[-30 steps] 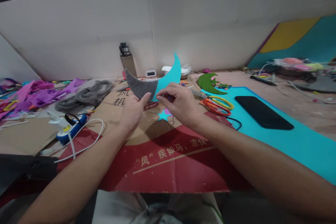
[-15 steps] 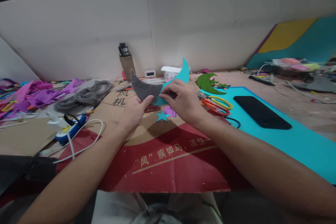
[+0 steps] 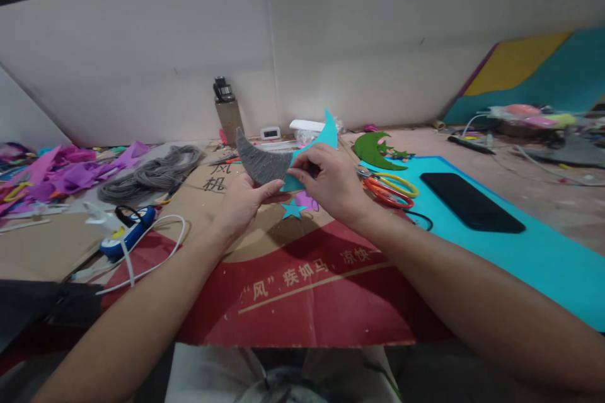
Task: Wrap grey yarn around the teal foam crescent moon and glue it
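Note:
A crescent moon shape (image 3: 263, 165) is held up over the cardboard. Grey yarn covers its left half, while the right half (image 3: 326, 133) shows bare turquoise. My left hand (image 3: 248, 201) grips the lower edge of the grey part, thumb in front and fingers behind. At the line where grey meets turquoise, my right hand (image 3: 324, 179) is closed in a pinch; what lies between its fingertips is too small to make out. Below both hands a turquoise star (image 3: 293, 209) and a purple piece (image 3: 308, 201) lie on the cardboard (image 3: 302, 302).
To the right are orange and yellow handled scissors (image 3: 388, 192), a black phone (image 3: 472, 201) on a turquoise sheet (image 3: 534, 264), and green crescents (image 3: 375, 151). On the left lie a grey yarn skein (image 3: 151, 173), purple scraps (image 3: 94, 167) and a blue power strip (image 3: 127, 233). A bottle (image 3: 228, 116) stands behind.
The crescent has tilted slightly, and its turquoise tip sits a little lower and further left. My left thumb has shifted slightly right along the lower edge. Both hands keep their grip.

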Motion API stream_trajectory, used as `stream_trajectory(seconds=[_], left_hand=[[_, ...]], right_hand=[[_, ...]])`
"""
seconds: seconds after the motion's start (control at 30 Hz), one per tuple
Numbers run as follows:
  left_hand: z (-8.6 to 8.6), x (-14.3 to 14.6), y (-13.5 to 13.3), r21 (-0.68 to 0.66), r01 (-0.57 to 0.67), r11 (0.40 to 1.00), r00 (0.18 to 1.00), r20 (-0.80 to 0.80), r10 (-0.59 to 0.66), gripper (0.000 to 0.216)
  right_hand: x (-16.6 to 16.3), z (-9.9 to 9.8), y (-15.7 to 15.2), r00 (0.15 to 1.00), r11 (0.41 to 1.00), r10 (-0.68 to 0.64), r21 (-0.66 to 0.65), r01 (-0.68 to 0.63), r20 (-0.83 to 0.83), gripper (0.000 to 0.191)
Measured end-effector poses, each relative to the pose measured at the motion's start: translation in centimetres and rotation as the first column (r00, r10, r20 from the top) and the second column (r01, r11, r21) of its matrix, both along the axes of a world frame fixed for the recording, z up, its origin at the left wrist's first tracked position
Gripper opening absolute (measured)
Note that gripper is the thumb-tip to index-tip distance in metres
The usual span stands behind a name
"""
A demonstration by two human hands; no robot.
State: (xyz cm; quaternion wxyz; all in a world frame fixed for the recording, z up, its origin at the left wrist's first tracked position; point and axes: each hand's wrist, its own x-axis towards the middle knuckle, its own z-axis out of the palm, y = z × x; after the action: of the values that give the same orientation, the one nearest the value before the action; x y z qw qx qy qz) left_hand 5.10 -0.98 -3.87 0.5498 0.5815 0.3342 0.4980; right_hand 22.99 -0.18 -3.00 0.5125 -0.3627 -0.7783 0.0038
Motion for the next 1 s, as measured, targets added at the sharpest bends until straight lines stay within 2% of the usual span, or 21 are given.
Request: stream_trajectory(seconds=[0.2, 0.37, 0.5, 0.7, 1.0], left_hand=[[-0.2, -0.2, 0.2, 0.013, -0.05, 0.999, 0.998, -0.045, 0.05, 0.043], [-0.2, -0.3, 0.1, 0.023, -0.029, 0.999, 0.996, -0.087, 0.03, 0.041], [-0.2, -0.4, 0.1, 0.036, -0.058, 0.998, 0.986, -0.152, 0.063, 0.043], [0.3, -1.8, 0.6, 0.048, -0.092, 0.995, 0.926, -0.363, 0.103, 0.032], [1.5, -2.3, 0.7, 0.036, -0.048, 0.998, 0.887, -0.459, 0.059, 0.027]], right_hand=[[0.3, 0.1, 0.2, 1.0, 1.0, -0.012, -0.001, 0.012, 0.022, 0.003], [0.5, 0.3, 0.2, 0.999, 0.999, -0.037, 0.016, 0.037, 0.033, 0.006], [0.7, 0.2, 0.3, 0.998, 0.999, -0.048, -0.006, 0.048, 0.028, 0.006], [0.9, -0.4, 0.5, 0.997, 0.997, -0.04, -0.06, 0.044, 0.064, 0.025], [1.1, -0.8, 0.8, 0.992, 0.997, 0.015, -0.075, -0.006, 0.124, 0.013]])
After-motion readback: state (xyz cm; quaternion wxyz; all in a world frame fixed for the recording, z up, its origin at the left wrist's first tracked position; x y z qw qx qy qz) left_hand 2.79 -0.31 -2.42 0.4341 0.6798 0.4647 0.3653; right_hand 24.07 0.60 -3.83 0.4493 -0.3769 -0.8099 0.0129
